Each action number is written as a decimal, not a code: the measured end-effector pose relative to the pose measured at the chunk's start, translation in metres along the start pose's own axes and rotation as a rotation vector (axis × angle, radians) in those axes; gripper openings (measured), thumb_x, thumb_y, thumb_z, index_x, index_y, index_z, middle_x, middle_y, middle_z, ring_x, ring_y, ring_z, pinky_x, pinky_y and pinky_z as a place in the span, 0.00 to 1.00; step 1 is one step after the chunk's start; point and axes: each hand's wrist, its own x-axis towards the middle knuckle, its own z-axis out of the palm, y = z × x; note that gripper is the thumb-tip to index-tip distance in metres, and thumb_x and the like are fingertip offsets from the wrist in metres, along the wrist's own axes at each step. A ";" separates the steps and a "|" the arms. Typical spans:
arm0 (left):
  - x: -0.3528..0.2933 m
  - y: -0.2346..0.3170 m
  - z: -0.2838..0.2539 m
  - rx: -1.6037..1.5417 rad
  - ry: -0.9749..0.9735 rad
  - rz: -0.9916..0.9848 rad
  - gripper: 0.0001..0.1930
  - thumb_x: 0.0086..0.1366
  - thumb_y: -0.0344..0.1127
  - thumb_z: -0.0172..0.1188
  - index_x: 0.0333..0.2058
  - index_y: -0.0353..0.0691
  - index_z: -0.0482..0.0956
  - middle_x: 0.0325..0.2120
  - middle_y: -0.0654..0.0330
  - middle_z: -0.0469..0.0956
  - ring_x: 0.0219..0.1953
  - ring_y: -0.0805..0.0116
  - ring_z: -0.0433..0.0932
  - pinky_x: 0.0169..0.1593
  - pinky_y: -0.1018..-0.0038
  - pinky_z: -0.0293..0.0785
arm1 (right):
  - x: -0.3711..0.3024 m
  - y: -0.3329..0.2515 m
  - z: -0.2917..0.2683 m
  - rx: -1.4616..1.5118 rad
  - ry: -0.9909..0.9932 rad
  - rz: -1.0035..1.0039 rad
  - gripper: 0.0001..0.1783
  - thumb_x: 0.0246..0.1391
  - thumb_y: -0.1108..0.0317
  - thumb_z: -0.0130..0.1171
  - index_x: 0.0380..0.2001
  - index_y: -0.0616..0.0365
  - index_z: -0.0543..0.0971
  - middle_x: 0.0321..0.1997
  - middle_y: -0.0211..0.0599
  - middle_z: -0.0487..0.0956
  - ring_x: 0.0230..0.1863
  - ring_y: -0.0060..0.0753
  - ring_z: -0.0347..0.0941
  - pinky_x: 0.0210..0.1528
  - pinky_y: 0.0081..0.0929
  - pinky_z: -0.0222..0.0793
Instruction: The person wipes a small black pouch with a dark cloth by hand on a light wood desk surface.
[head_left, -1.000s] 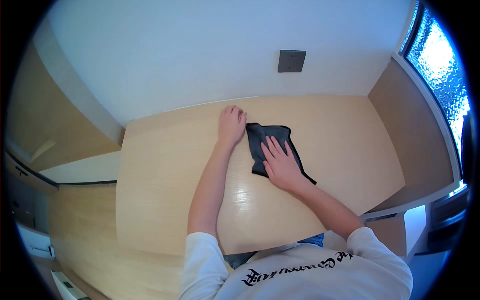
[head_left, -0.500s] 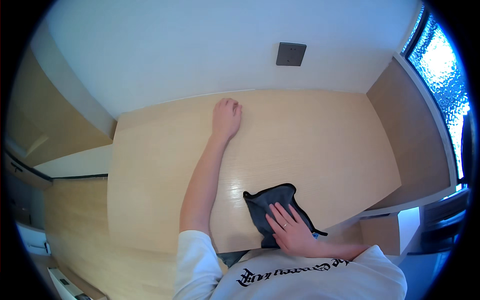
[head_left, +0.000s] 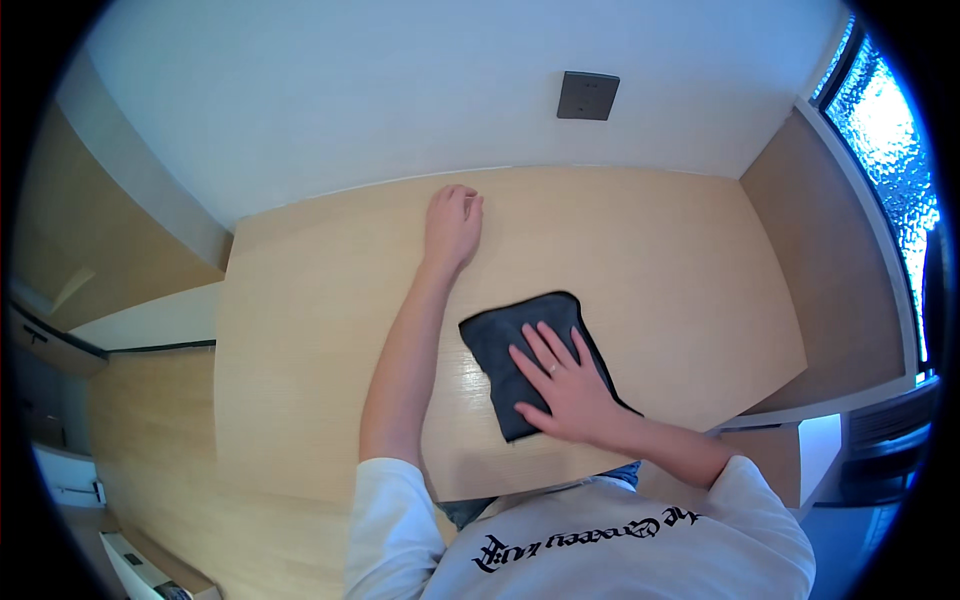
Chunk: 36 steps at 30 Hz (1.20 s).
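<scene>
A dark grey cloth (head_left: 510, 345) lies flat on the light wooden tabletop (head_left: 680, 270), a little in from its near edge. My right hand (head_left: 565, 385) presses flat on the cloth with its fingers spread, covering the cloth's right half. My left hand (head_left: 452, 225) rests palm down on the bare wood near the table's far edge, arm stretched out, holding nothing.
A white wall runs behind the table, with a grey square wall plate (head_left: 587, 96) on it. A wooden side panel (head_left: 835, 260) and a frosted window (head_left: 895, 150) stand to the right. Wooden floor (head_left: 150, 470) lies to the left.
My right hand slid the cloth from the far middle of the table down to the near edge, then back up a little. My left hand stayed planted near the far edge.
</scene>
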 end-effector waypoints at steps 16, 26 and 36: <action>0.000 -0.015 0.007 -0.243 0.096 -0.116 0.12 0.65 0.37 0.57 0.41 0.34 0.78 0.40 0.48 0.78 0.46 0.49 0.76 0.51 0.60 0.71 | 0.199 0.092 0.002 -0.099 0.012 0.383 0.45 0.58 0.35 0.46 0.72 0.43 0.53 0.78 0.46 0.44 0.78 0.49 0.35 0.70 0.70 0.33; 0.003 -0.010 0.005 -0.184 0.123 -0.081 0.12 0.66 0.37 0.56 0.41 0.34 0.77 0.40 0.48 0.77 0.45 0.49 0.76 0.51 0.60 0.71 | 0.233 0.101 0.007 -0.109 0.193 0.450 0.42 0.59 0.32 0.42 0.70 0.41 0.58 0.76 0.45 0.51 0.77 0.47 0.41 0.69 0.74 0.33; 0.006 -0.023 0.010 -0.270 0.115 -0.094 0.12 0.67 0.37 0.55 0.42 0.34 0.78 0.41 0.48 0.77 0.46 0.50 0.76 0.51 0.62 0.72 | 0.195 0.099 0.018 -0.170 0.224 0.287 0.33 0.68 0.51 0.38 0.67 0.64 0.59 0.74 0.50 0.56 0.76 0.46 0.46 0.74 0.48 0.42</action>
